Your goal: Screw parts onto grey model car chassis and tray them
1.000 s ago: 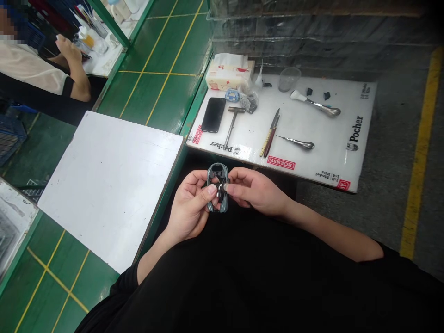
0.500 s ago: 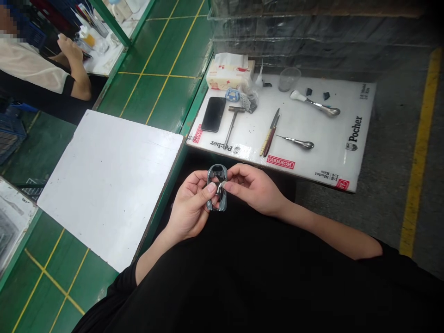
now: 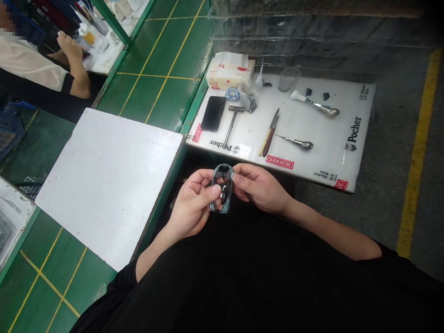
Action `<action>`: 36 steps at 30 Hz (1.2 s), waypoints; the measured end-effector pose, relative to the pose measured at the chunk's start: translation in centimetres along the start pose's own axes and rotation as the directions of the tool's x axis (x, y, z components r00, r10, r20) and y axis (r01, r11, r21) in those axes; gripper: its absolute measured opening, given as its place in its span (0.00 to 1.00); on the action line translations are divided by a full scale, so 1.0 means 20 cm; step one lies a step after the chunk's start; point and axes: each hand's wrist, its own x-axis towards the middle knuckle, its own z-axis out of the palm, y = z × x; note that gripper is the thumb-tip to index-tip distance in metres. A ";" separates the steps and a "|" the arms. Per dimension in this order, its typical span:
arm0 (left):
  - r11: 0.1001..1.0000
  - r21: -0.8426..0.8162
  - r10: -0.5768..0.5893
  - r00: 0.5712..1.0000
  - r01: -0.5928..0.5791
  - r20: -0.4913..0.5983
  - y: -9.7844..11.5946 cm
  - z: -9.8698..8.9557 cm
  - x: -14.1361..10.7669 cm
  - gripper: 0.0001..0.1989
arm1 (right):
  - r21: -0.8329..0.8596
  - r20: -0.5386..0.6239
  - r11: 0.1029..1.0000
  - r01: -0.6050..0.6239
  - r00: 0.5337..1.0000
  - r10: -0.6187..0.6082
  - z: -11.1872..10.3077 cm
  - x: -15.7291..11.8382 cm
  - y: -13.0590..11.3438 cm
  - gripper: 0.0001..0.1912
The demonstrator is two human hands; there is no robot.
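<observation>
We held a grey model car shell point(image 3: 225, 199).
Left hand point(image 3: 192, 203) and right hand point(image 3: 260, 187) pinched it from either side, just below the white Pocher mat point(image 3: 333, 157).

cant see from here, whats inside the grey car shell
A small silver part shows inside the grey model car body; the rest is covered by the left thumb and right hand fingers.

Model car shell point(image 3: 226, 209) grey; floor point(image 3: 163, 41) green, yellow-lined.
</observation>
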 end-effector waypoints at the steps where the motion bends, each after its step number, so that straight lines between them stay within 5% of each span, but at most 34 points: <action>1: 0.999 0.042 0.007 1.000 -0.008 0.023 0.00 -0.01 0.00 0.21 | -0.017 -0.020 1.000 0.006 1.000 -0.006 0.00 0.00 -0.01 0.32; 5: 0.972 0.225 0.060 0.998 -0.064 0.025 -0.02 -0.04 -0.01 0.26 | -0.283 -0.079 0.947 0.152 0.980 -0.181 -0.03 -0.02 -0.06 0.26; 9: 0.922 0.362 0.160 0.986 -0.135 -0.040 -0.03 -0.05 -0.02 0.17 | -0.555 0.017 0.750 0.359 0.907 -0.421 -0.05 -0.05 -0.08 0.15; 13: 0.847 0.400 0.380 0.925 -0.351 0.008 -0.03 -0.05 -0.01 0.13 | -0.616 0.144 0.566 0.548 0.784 -0.603 -0.06 -0.07 -0.05 0.03; 18: 0.797 0.420 0.472 0.882 -0.435 0.018 -0.03 -0.04 -0.01 0.11 | -0.623 0.190 0.451 0.639 0.683 -0.705 -0.04 -0.07 -0.04 0.08; 23: 0.877 0.343 0.355 0.935 -0.337 0.013 -0.03 -0.06 -0.02 0.15 | -0.660 0.094 0.536 0.526 0.766 -0.636 -0.04 -0.07 -0.06 0.05; 26: 0.975 0.189 0.118 0.993 -0.119 0.016 -0.02 -0.06 -0.01 0.24 | -0.600 -0.052 0.709 0.370 0.867 -0.496 -0.04 -0.04 -0.08 0.15; 29: 0.990 0.080 -0.121 0.992 0.118 0.035 -0.02 -0.04 0.00 0.31 | -0.411 -0.169 0.898 0.158 0.955 -0.245 -0.03 0.00 -0.09 0.24; 32: 0.981 0.019 -0.196 0.980 0.195 0.034 -0.03 -0.03 0.02 0.30 | -0.206 -0.217 0.978 -0.021 0.976 -0.025 -0.03 0.03 -0.07 0.30; 36: 0.969 -0.017 -0.244 0.969 0.245 0.030 -0.04 -0.05 0.04 0.26 | -0.062 -0.231 0.993 -0.099 0.969 0.082 -0.02 0.05 -0.04 0.33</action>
